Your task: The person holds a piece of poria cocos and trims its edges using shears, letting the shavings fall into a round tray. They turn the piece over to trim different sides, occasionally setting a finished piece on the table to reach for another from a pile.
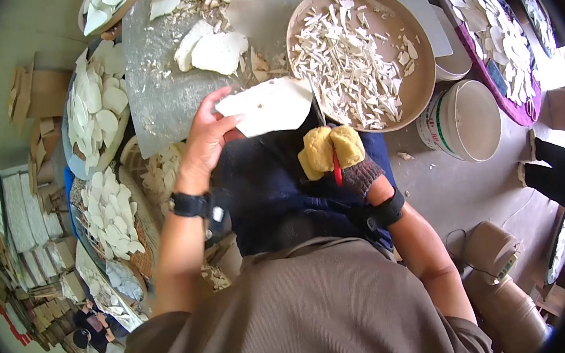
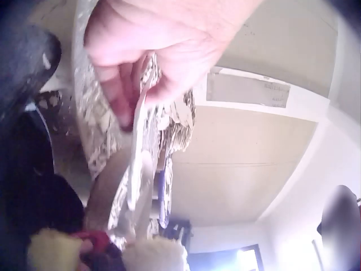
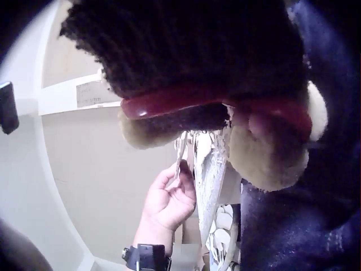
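A thin, flat white piece (image 1: 272, 107) is pinched at its left edge between the thumb and fingers of my left hand (image 1: 208, 132). The left wrist view shows this piece (image 2: 137, 164) edge-on below the left hand (image 2: 152, 51). My right hand (image 1: 363, 173), in a dark knitted glove with yellow foam pads (image 1: 334, 147) about the fingers, grips a tool with red handles (image 1: 338, 172). A narrow dark blade shows by the piece's right end; whether it touches is unclear. In the right wrist view the glove (image 3: 186, 51) and red handles (image 3: 169, 103) hide most of the tool.
A round tray (image 1: 421, 58) of white slivers stands beyond the right hand on a grey table (image 1: 152, 114). Larger white pieces (image 1: 218, 51) lie on the table. A white bucket (image 1: 446, 125) stands at right. Trays of flat pieces (image 1: 111, 215) are at left, others at far right.
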Motion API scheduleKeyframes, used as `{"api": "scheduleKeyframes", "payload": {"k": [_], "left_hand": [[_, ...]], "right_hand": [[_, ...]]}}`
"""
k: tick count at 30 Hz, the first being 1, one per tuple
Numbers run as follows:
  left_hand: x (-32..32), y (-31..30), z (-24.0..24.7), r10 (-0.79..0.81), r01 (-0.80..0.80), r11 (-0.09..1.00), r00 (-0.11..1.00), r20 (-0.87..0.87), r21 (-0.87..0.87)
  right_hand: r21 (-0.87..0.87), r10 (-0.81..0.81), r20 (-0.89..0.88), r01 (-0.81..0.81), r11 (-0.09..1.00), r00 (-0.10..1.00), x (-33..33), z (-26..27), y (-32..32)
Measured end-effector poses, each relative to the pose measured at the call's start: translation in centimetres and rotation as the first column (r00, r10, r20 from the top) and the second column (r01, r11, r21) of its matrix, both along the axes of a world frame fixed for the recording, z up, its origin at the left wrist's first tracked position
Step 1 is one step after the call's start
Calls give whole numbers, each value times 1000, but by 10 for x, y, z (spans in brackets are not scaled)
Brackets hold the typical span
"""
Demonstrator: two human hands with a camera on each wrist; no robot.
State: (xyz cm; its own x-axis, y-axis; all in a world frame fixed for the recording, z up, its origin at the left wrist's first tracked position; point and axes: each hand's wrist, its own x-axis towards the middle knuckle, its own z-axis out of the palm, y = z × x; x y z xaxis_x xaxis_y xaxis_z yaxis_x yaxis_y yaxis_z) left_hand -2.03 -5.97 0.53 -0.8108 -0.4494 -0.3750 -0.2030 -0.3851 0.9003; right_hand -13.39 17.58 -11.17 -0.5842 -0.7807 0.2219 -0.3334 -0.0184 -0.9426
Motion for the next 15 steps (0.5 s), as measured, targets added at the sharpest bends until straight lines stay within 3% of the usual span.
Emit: {"api": "scheduleKeyframes", "payload": {"k": [1, 2, 4, 9, 11, 14, 15], "left_hand": [[-1, 7, -7, 211, -212, 977, 977, -22, -12], [-9, 20, -10, 371, -369, 928, 913, -167, 47], [-21, 44, -20, 559, -553, 828, 794, -240, 95], [-39, 66, -30, 521, -551, 830, 820, -235, -85], [-44, 62, -36, 506, -557, 814, 820, -267, -168], [-45, 53, -33, 464, -492, 830, 870, -167, -263], [-45, 51, -30, 425, -454, 862, 890, -168, -226]], "right_hand": [[-2, 40, 78, -40, 999, 996, 0, 6, -1], [13, 35, -74, -34, 999, 997, 1, 18, -5], [26, -2, -375, 12, 1000, 927, 2, 43, -12], [189, 144, -367, -78, 979, 919, 0, 66, -13], [161, 110, -408, -47, 986, 906, 0, 60, -11], [129, 101, -391, -54, 990, 915, 0, 51, -11], [120, 108, -371, -68, 990, 922, 1, 50, -11]]}}
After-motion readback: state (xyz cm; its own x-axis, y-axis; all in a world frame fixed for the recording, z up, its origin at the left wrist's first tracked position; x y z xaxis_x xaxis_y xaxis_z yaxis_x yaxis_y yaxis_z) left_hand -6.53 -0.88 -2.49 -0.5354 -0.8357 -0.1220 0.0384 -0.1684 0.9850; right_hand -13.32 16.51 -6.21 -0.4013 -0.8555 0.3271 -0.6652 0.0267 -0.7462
